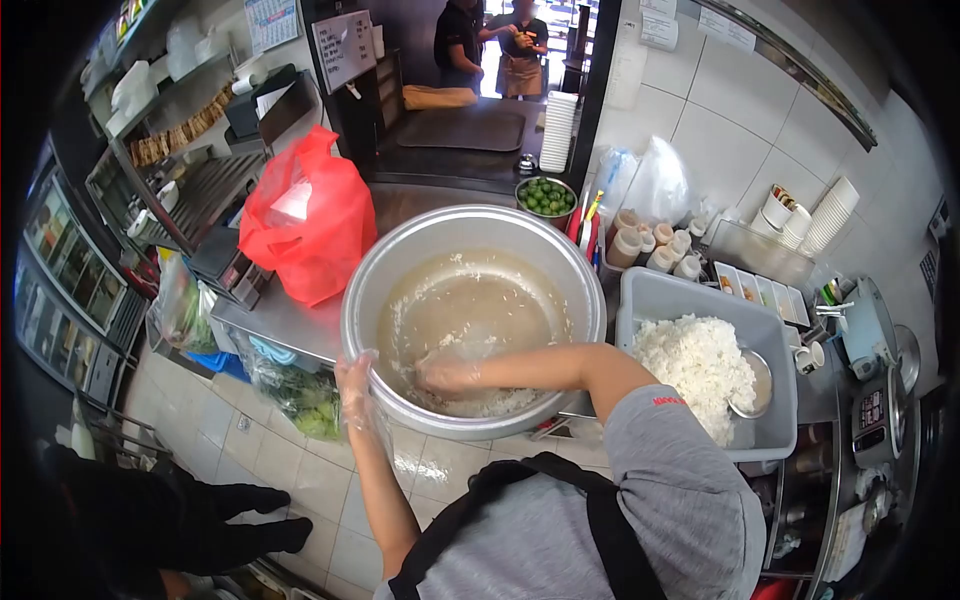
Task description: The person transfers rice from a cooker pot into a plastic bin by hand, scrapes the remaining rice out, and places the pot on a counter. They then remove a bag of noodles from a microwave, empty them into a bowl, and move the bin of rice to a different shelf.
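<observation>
The big steel pot [470, 225] sits at the front edge of the worktop [275, 320], tipped toward the person, with its near rim seeming to hang out over the floor tiles [290, 470]. The left hand [355, 385], in a thin plastic glove, has its fingers curled over the pot's near-left rim and is holding it. The right hand [445, 372] is down inside on the pot's wet bottom among the leftover rice [495, 402]. Its fingers look close together and pressed low, but I cannot tell whether they have closed on any grains. A grey tub [665, 295] heaped with cooked rice stands just beside the pot at the right end of the worktop. A red plastic bag [310, 220] sits toward the left end, and a bowl of limes [546, 195] sits behind. To my eye the risk is the grip: slick glove on a wet rim, one hand bearing a tilted pot. A hard scrape could tip it off the edge or flick rice onto the floor.
</observation>
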Demonstrator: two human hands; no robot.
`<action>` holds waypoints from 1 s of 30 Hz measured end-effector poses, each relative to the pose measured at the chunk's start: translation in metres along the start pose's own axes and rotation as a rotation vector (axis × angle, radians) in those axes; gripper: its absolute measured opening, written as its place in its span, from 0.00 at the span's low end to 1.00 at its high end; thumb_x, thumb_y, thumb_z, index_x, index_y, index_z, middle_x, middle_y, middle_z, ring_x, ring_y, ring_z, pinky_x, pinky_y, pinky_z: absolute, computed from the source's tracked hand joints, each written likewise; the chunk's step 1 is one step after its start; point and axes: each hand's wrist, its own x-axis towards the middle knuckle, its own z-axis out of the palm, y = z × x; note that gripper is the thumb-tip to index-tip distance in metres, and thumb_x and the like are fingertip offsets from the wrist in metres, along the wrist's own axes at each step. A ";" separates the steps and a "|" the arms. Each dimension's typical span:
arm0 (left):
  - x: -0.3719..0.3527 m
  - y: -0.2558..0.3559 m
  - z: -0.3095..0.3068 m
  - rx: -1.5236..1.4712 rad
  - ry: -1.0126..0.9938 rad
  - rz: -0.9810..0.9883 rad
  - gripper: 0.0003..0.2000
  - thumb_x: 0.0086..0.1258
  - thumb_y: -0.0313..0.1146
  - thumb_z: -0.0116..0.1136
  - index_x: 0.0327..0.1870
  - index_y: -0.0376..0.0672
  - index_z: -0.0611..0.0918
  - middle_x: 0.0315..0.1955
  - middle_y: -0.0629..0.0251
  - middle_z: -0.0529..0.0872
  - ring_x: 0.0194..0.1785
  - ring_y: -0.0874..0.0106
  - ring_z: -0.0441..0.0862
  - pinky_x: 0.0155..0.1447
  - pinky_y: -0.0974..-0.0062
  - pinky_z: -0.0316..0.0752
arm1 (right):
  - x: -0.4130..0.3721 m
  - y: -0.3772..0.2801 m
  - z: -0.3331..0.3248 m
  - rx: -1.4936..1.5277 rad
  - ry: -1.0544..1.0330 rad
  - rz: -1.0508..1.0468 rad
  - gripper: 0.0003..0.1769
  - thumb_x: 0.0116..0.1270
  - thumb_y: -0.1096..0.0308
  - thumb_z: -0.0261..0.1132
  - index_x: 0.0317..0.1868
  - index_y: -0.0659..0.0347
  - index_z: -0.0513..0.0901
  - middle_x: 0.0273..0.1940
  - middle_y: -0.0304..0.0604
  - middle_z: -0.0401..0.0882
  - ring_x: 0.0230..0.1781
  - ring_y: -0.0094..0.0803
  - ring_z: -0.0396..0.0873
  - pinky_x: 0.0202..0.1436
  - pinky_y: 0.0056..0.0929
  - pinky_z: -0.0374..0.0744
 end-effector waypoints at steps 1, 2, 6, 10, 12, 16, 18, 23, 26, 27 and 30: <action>-0.002 0.000 -0.001 -0.022 0.000 0.003 0.17 0.55 0.22 0.56 0.47 0.35 0.71 0.32 0.64 0.78 0.34 0.74 0.76 0.41 0.78 0.71 | -0.002 -0.002 0.000 0.055 0.104 0.018 0.05 0.44 0.68 0.61 0.19 0.60 0.80 0.19 0.51 0.75 0.24 0.47 0.77 0.25 0.40 0.75; -0.003 -0.001 0.000 -0.046 0.001 0.005 0.17 0.54 0.22 0.56 0.47 0.35 0.71 0.32 0.64 0.78 0.34 0.74 0.76 0.41 0.78 0.71 | -0.004 0.000 -0.003 -0.040 0.010 -0.053 0.08 0.49 0.67 0.58 0.22 0.62 0.80 0.23 0.52 0.76 0.26 0.47 0.78 0.26 0.41 0.75; -0.005 0.002 0.001 -0.020 0.025 -0.029 0.18 0.53 0.22 0.56 0.47 0.34 0.70 0.31 0.64 0.79 0.33 0.74 0.76 0.41 0.78 0.71 | 0.002 0.005 0.023 0.022 0.104 -0.013 0.09 0.54 0.67 0.55 0.26 0.64 0.78 0.28 0.56 0.75 0.28 0.49 0.77 0.29 0.44 0.73; -0.013 0.009 0.009 -0.028 0.070 -0.041 0.18 0.52 0.23 0.57 0.46 0.34 0.71 0.31 0.64 0.79 0.34 0.74 0.76 0.40 0.79 0.71 | 0.022 0.032 0.056 0.248 0.168 0.098 0.09 0.56 0.67 0.52 0.28 0.63 0.75 0.30 0.55 0.74 0.33 0.50 0.75 0.33 0.44 0.72; -0.012 0.000 0.003 -0.058 0.015 -0.027 0.18 0.52 0.23 0.57 0.46 0.34 0.71 0.31 0.64 0.79 0.33 0.75 0.76 0.40 0.79 0.71 | 0.018 0.048 0.065 0.261 0.191 -0.002 0.08 0.56 0.67 0.52 0.28 0.63 0.75 0.30 0.53 0.74 0.34 0.49 0.75 0.35 0.43 0.72; -0.021 0.010 0.009 -0.052 0.057 -0.047 0.18 0.52 0.23 0.58 0.46 0.35 0.71 0.31 0.66 0.78 0.33 0.75 0.75 0.39 0.79 0.71 | -0.017 0.040 0.019 0.025 0.124 -0.255 0.08 0.55 0.68 0.54 0.27 0.62 0.77 0.31 0.50 0.75 0.35 0.45 0.76 0.37 0.42 0.73; -0.023 0.005 0.010 -0.081 0.032 -0.010 0.18 0.52 0.24 0.58 0.46 0.35 0.72 0.31 0.66 0.78 0.33 0.76 0.75 0.39 0.80 0.70 | -0.022 0.028 0.007 -0.103 0.048 -0.184 0.07 0.53 0.68 0.55 0.27 0.62 0.77 0.31 0.49 0.75 0.35 0.44 0.76 0.37 0.41 0.74; -0.024 -0.003 0.007 -0.050 0.021 0.047 0.18 0.53 0.26 0.60 0.45 0.35 0.72 0.31 0.67 0.78 0.34 0.77 0.75 0.39 0.80 0.71 | -0.007 0.032 0.026 0.024 0.137 -0.111 0.07 0.55 0.70 0.54 0.29 0.62 0.78 0.28 0.52 0.76 0.30 0.45 0.76 0.31 0.38 0.76; -0.019 -0.011 0.001 -0.093 -0.062 0.067 0.18 0.54 0.26 0.60 0.46 0.35 0.71 0.32 0.66 0.78 0.34 0.77 0.75 0.40 0.80 0.71 | 0.004 0.052 0.026 0.285 0.105 0.073 0.08 0.54 0.71 0.54 0.27 0.59 0.80 0.27 0.50 0.78 0.30 0.41 0.78 0.33 0.34 0.77; -0.025 -0.009 0.006 -0.113 -0.007 0.057 0.19 0.54 0.26 0.60 0.47 0.35 0.70 0.32 0.66 0.78 0.34 0.77 0.75 0.40 0.80 0.71 | 0.006 0.053 0.014 0.355 -0.070 0.145 0.07 0.55 0.71 0.54 0.31 0.60 0.79 0.30 0.50 0.77 0.31 0.41 0.78 0.33 0.35 0.77; -0.033 0.003 0.018 -0.091 0.082 0.040 0.25 0.53 0.26 0.60 0.51 0.33 0.65 0.35 0.62 0.77 0.36 0.75 0.75 0.41 0.79 0.71 | 0.001 0.050 -0.021 0.322 -0.331 0.083 0.10 0.57 0.71 0.56 0.40 0.62 0.77 0.37 0.50 0.77 0.36 0.39 0.76 0.36 0.36 0.76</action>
